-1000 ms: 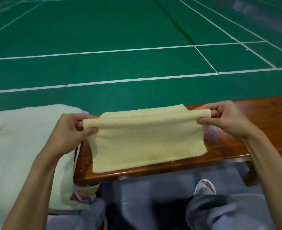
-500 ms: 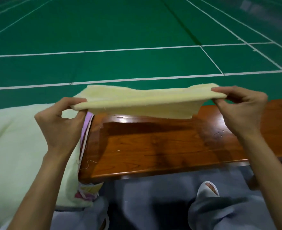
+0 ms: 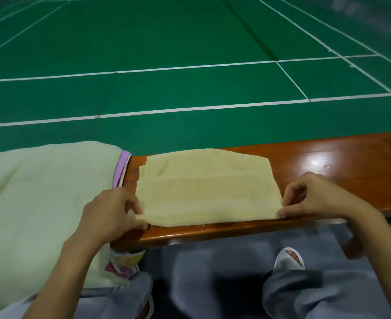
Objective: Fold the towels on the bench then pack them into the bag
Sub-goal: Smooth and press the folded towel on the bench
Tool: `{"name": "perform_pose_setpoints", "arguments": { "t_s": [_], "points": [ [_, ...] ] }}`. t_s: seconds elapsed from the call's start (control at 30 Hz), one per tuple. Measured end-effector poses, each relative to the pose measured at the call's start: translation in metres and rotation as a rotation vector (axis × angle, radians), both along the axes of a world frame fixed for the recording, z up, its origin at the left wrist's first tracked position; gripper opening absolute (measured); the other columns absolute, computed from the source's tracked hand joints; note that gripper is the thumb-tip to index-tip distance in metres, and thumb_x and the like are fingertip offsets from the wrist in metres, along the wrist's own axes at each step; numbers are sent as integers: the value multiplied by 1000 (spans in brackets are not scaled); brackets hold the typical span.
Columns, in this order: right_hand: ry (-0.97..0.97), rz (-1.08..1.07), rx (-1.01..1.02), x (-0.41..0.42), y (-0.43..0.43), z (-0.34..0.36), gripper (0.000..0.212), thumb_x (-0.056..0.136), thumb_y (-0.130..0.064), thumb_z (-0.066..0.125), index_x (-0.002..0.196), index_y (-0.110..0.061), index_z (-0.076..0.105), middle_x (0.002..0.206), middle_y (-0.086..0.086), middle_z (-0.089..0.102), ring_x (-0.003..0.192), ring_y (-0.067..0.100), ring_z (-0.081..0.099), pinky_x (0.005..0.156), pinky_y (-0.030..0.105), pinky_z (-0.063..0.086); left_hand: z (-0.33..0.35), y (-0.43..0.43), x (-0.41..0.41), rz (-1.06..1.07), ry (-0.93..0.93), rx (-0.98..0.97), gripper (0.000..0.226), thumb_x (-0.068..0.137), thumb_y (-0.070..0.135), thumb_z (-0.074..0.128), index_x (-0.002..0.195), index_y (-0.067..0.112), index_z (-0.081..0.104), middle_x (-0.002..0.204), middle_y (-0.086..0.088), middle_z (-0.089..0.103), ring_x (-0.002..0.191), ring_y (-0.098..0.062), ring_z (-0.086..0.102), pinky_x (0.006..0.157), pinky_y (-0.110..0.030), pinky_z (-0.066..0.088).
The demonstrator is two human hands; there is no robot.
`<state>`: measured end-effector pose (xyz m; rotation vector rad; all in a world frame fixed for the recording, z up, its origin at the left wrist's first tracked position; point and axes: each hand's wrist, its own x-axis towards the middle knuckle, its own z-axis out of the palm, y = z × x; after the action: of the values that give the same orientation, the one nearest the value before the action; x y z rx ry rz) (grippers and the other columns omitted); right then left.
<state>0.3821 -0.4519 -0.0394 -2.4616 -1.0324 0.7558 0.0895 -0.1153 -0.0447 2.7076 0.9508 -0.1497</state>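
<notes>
bench (image 3: 332, 157) cropped right, green towel (image 3: 40, 192) cropped left

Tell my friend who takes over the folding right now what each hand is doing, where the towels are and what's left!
Left hand: pinches the yellow towel at its near left corner.
Right hand: pinches its near right corner.
The yellow towel lies flat, folded in layers, on the wooden bench.
A pale green towel lies to its left, draped over something with a purple edge.
Done: the yellow towel has at least one fold.
Left: maybe fold it smaller, fold the green one, pack both. The bag is not plainly in view.
</notes>
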Motion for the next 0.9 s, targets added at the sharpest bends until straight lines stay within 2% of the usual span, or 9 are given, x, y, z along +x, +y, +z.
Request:
{"name": "perform_pose_setpoints", "arguments": {
  "t_s": [0.07,0.17,0.3,0.47,0.53,0.6,0.7,0.77,0.9],
  "points": [
    [-26,-82,53,1,2,0,27,74,-48,87,67,-24,77,68,-9,73,70,13,68,70,43,60,3,3,-1,-17,67,-123,48,59,75,83,67,28,72,75,15,66,71,-10,63,56,-18,41],
    [-268,-302,146,4,16,-14,31,85,-54,76,77,-25,71,71,-9,70,74,15,67,71,41,59,-3,4,6,118,-88,-158,59,65,81,64,68,23,70,70,7,67,66,-12,62,59,-25,44],
    [-297,-525,154,3,41,-40,38,85,-58,70,85,-21,64,77,-4,68,80,24,64,72,37,54,-24,7,24,354,-145,-103,48,90,67,60,91,19,61,96,-5,71,78,-20,58,75,-36,48],
    [-205,-608,162,-1,78,-58,56,77,-70,66,69,-16,54,66,-2,56,64,25,58,54,32,40,-37,10,58,467,-351,-197,53,90,48,75,121,5,67,118,-13,71,102,-30,63,85,-38,47],
    [-159,-658,144,-3,88,-52,52,77,-61,76,69,-17,50,66,-1,54,62,23,54,52,30,34,-39,12,66,498,-368,-256,56,86,41,82,125,4,66,121,-14,69,107,-31,63,88,-40,51],
    [-76,-654,154,-3,91,-46,43,78,-48,83,75,-12,60,73,2,65,68,23,63,58,33,46,-37,15,70,504,-354,-336,49,85,35,83,123,9,65,121,-11,67,109,-31,61,91,-43,52],
    [291,-620,420,1,85,-37,20,84,-14,83,98,-11,70,94,6,75,80,21,75,66,39,61,-30,15,67,450,-423,-487,21,91,24,78,101,22,60,108,1,63,104,-25,60,82,-37,50],
    [489,-620,600,6,79,-34,26,84,4,77,101,-9,63,97,10,76,81,22,76,60,34,60,-27,20,64,403,-522,-623,15,93,16,75,99,19,63,103,3,68,99,-21,65,75,-33,53],
    [590,-621,870,19,69,-47,61,81,24,66,126,-16,53,105,12,78,91,28,75,62,39,62,-32,28,54,377,-755,-707,29,86,-6,74,95,10,51,81,-1,64,81,-16,64,68,-27,53]
  ]
}}
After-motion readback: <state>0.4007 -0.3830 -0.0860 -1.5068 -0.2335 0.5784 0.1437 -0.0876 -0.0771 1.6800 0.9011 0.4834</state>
